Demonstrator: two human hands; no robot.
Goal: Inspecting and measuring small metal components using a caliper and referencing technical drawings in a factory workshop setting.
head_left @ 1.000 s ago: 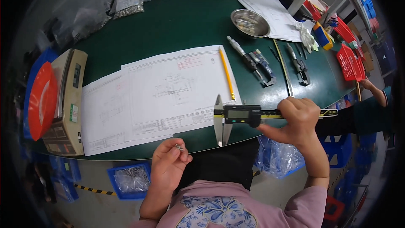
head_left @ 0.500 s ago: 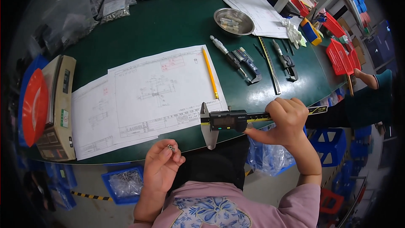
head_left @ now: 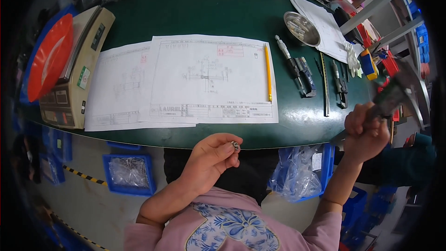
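Observation:
My left hand (head_left: 209,162) is closed just past the table's near edge, pinching a small shiny metal part (head_left: 235,147) between thumb and fingers. Off to the right, my right hand (head_left: 367,130) grips a digital caliper (head_left: 394,96), tilted upward and smeared by motion. The caliper's jaws point up and to the right, and its reading cannot be made out. In front of my left hand lie overlapping drawing sheets (head_left: 181,95) on the green table (head_left: 218,14). A yellow pencil (head_left: 268,76) rests along the right side of the upper sheet.
A scale (head_left: 88,83) with a red-orange round dish (head_left: 50,58) stands at left. Micrometers (head_left: 296,67) and a ruler (head_left: 324,83) lie right of the sheets, near a steel bowl (head_left: 312,42). Blue bins (head_left: 149,181) sit below. A co-worker's sleeve (head_left: 420,143) shows at right.
My right hand has swung right with the caliper, turning it from level to upright. My left hand keeps the metal part and has moved right. The view has shifted, too.

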